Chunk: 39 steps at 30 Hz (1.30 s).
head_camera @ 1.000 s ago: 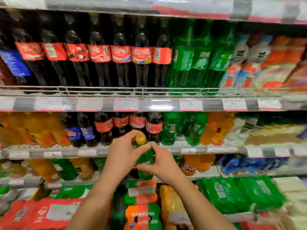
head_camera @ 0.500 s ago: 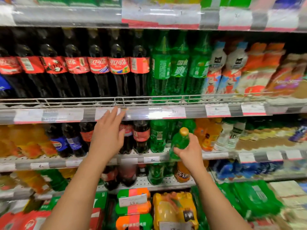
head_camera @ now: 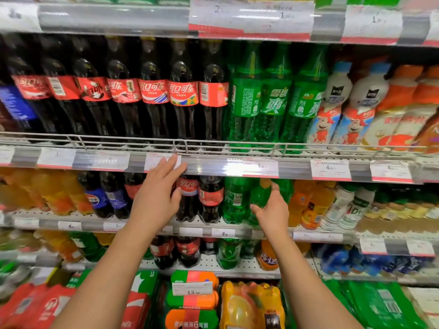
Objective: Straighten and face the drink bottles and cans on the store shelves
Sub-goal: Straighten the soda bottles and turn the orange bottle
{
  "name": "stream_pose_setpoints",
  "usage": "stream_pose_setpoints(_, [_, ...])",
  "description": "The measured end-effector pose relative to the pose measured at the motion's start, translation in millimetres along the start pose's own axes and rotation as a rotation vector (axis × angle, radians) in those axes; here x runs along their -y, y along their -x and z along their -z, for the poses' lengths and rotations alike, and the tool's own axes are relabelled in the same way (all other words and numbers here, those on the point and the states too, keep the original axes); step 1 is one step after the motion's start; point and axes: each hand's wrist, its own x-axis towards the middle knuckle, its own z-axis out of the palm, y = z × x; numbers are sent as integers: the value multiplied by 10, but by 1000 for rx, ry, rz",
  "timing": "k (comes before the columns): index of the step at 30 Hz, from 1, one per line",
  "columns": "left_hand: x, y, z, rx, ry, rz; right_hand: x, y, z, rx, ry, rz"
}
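Right hand (head_camera: 273, 214) now setting green bottle (head_camera: 260, 198) onto shelf (head_camera: 190, 231), still gripping it; left hand (head_camera: 156, 198) freed, open, reaching for cola

A small green bottle (head_camera: 260, 198) with a yellow cap stands upright on the middle shelf, between green and orange bottles.

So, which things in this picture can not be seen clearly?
- Head view: the right hand covers the lower body of the green bottle with the yellow cap, so its label is hidden.
- The left hand hides the cola bottle behind it.
- The price tags are too small and blurred to read fully.
- The shelves' far left and right ends are blurred.
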Motion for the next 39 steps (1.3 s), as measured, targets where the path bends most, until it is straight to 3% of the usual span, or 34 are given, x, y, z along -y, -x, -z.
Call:
stream_pose_setpoints(7, [17,8,-34,-11,-9,5,158,-61,137,54,417,42])
stream_pose_setpoints(15, [27,12,-49,-22,-11,4,128,25,149,-16,471,53])
stream_pose_setpoints(20, [31,6,-55,-12,-7,12,130,-169,193,36,491,16])
stream_pose_setpoints(30, [13,-7,0,19,-31,25,103,-332,210,190,358,-12])
stream_pose_setpoints(35, [-47,-6,20,38,-53,45,-279,15,199,121,83,135])
stream_pose_setpoints(39, [-174,-16,13,58,-83,76,-534,144,350,-27,-9,124])
